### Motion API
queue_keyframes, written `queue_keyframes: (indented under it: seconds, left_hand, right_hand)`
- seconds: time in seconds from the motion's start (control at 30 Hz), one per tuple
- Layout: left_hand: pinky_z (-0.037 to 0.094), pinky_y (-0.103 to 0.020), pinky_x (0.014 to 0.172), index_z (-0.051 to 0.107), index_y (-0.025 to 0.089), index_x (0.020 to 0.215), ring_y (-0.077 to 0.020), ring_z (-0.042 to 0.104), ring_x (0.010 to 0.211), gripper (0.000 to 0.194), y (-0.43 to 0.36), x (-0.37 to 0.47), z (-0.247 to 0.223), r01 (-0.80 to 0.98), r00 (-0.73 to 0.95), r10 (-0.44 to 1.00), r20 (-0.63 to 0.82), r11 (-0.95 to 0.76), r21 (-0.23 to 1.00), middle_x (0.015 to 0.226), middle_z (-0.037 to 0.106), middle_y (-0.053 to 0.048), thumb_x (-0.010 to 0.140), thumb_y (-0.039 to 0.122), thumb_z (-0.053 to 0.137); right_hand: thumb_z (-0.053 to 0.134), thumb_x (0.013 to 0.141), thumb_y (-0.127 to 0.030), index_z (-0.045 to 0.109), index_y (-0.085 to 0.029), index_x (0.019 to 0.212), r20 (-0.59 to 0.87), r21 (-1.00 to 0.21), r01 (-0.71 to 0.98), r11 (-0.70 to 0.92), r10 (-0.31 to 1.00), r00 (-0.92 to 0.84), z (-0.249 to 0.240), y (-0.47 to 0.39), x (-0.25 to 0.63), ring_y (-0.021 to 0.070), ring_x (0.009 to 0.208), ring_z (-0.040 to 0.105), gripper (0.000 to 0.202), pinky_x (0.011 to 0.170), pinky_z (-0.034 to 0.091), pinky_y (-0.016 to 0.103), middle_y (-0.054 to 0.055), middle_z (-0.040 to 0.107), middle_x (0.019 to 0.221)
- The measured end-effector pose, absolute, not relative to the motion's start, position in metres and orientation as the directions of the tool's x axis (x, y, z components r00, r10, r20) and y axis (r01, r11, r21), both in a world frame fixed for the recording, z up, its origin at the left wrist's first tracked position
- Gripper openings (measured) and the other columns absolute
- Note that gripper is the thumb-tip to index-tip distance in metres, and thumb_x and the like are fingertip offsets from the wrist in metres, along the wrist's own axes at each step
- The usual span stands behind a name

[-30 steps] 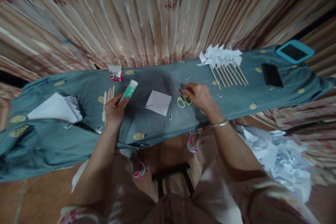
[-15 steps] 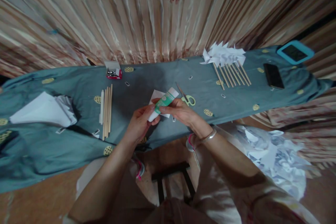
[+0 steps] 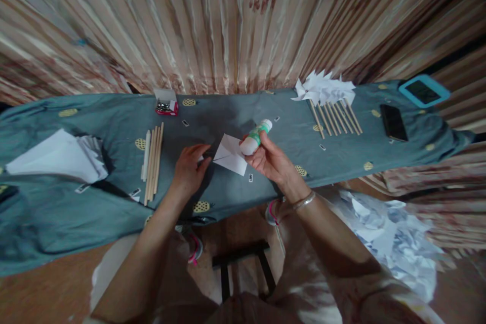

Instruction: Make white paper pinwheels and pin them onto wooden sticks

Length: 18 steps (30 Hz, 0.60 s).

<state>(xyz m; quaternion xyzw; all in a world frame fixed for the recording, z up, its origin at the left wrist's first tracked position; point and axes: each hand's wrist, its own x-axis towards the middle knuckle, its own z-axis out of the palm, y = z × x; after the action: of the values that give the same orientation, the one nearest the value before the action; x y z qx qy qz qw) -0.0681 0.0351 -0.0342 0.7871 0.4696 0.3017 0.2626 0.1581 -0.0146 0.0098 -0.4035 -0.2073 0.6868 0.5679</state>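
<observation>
My right hand (image 3: 271,161) grips a white and green glue tube (image 3: 256,136), held tilted just above the right corner of a white paper square (image 3: 230,154) on the blue-grey cloth (image 3: 114,187). My left hand (image 3: 189,169) rests on the cloth at the left edge of that paper, fingers curled, fingertips touching it. I cannot tell whether it holds the tube's cap. The scissors are hidden behind my right hand.
Wooden sticks (image 3: 152,159) lie left of my left hand. A white paper stack (image 3: 53,157) sits far left, a red staple box (image 3: 166,106) at the back. Finished paper pinwheels on sticks (image 3: 328,101), a black phone (image 3: 394,122) and a blue-cased tablet (image 3: 423,91) lie right. Crumpled paper (image 3: 395,243) covers the floor.
The glue tube passed from my left hand to my right, and now sits over the paper. My left hand dropped to the paper's left edge. My right hand left the scissors.
</observation>
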Motion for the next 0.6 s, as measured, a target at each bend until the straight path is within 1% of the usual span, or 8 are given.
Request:
queue_keyframes:
  seconds: [0.1, 0.2, 0.3, 0.37, 0.4, 0.5, 0.57, 0.6]
  left_hand:
    - [0.046, -0.050, 0.104, 0.066, 0.019, 0.119, -0.0301, 0.058, 0.117, 0.034, 0.038, -0.068, -0.044, 0.636, 0.459, 0.848, 0.264, -0.522, 0.569, 0.128, 0.065, -0.012, 0.088, 0.027, 0.053]
    - [0.042, -0.050, 0.108, 0.058, 0.021, 0.129, -0.0298, 0.053, 0.126, 0.038, 0.035, -0.068, -0.039, 0.649, 0.434, 0.829, 0.353, -0.559, 0.515, 0.138, 0.058, -0.012, 0.093, 0.030, 0.049]
    - [0.036, -0.048, 0.114, 0.047, 0.028, 0.140, -0.0272, 0.042, 0.139, 0.044, 0.025, -0.066, -0.027, 0.622, 0.396, 0.773, 0.496, -0.623, 0.474, 0.148, 0.049, -0.009, 0.096, 0.024, 0.044]
    - [0.037, -0.049, 0.114, 0.043, 0.027, 0.143, -0.0276, 0.042, 0.140, 0.049, 0.014, -0.061, -0.020, 0.568, 0.463, 0.694, 0.552, -0.710, 0.416, 0.149, 0.048, -0.011, 0.095, 0.019, 0.044]
    - [0.039, -0.050, 0.112, 0.042, 0.026, 0.144, -0.0284, 0.043, 0.138, 0.050, 0.008, -0.057, -0.019, 0.535, 0.509, 0.652, 0.562, -0.751, 0.387, 0.147, 0.050, -0.012, 0.095, 0.016, 0.044]
    - [0.043, -0.053, 0.108, 0.045, 0.022, 0.142, -0.0298, 0.047, 0.135, 0.048, -0.010, -0.043, -0.022, 0.449, 0.660, 0.587, 0.468, -0.808, 0.381, 0.141, 0.056, -0.015, 0.094, 0.014, 0.046]
    - [0.040, -0.056, 0.111, 0.047, 0.019, 0.140, -0.0299, 0.048, 0.135, 0.045, -0.018, -0.033, -0.029, 0.415, 0.694, 0.569, 0.442, -0.817, 0.400, 0.137, 0.059, -0.015, 0.096, 0.017, 0.047]
    - [0.037, -0.058, 0.113, 0.046, 0.017, 0.141, -0.0311, 0.045, 0.138, 0.044, -0.021, -0.029, -0.033, 0.422, 0.701, 0.575, 0.423, -0.812, 0.405, 0.139, 0.057, -0.017, 0.097, 0.020, 0.048]
  right_hand:
    - [0.076, 0.075, -0.055, 0.067, -0.024, 0.089, -0.266, -0.796, -0.558, -0.236, 0.963, -0.027, 0.008, -0.012, 0.157, 0.0110, 0.068, 0.065, 0.035, 0.062, 0.055, 0.022, 0.000, 0.074, 0.084]
    - [0.073, 0.077, -0.050, 0.066, -0.023, 0.089, -0.253, -0.837, -0.489, -0.243, 0.966, -0.048, 0.005, -0.011, 0.161, 0.0129, 0.075, 0.067, 0.031, 0.071, 0.057, 0.025, 0.002, 0.074, 0.086]
    - [0.073, 0.073, -0.042, 0.065, -0.021, 0.085, -0.285, -0.830, -0.486, -0.271, 0.957, -0.047, 0.003, -0.012, 0.165, 0.0148, 0.084, 0.068, 0.025, 0.082, 0.057, 0.028, 0.004, 0.073, 0.090]
    - [0.073, 0.069, -0.036, 0.065, -0.021, 0.084, -0.306, -0.817, -0.503, -0.284, 0.951, -0.040, 0.002, -0.013, 0.167, 0.0154, 0.086, 0.068, 0.022, 0.087, 0.056, 0.030, 0.003, 0.073, 0.090]
    - [0.074, 0.067, -0.034, 0.066, -0.021, 0.084, -0.315, -0.810, -0.510, -0.289, 0.948, -0.037, 0.002, -0.013, 0.167, 0.0157, 0.086, 0.068, 0.022, 0.088, 0.056, 0.030, 0.002, 0.074, 0.089]
    - [0.074, 0.062, -0.030, 0.067, -0.023, 0.086, -0.330, -0.807, -0.513, -0.291, 0.944, -0.017, 0.001, -0.012, 0.168, 0.0160, 0.085, 0.068, 0.026, 0.089, 0.055, 0.031, 0.001, 0.074, 0.086]
    - [0.074, 0.063, -0.034, 0.067, -0.024, 0.086, -0.322, -0.832, -0.476, -0.284, 0.947, -0.003, 0.001, -0.010, 0.169, 0.0166, 0.085, 0.067, 0.026, 0.087, 0.056, 0.032, 0.001, 0.074, 0.088]
    - [0.075, 0.064, -0.037, 0.068, -0.025, 0.087, -0.310, -0.853, -0.444, -0.275, 0.951, 0.006, 0.001, -0.009, 0.170, 0.0172, 0.086, 0.067, 0.026, 0.086, 0.056, 0.033, 0.002, 0.074, 0.089]
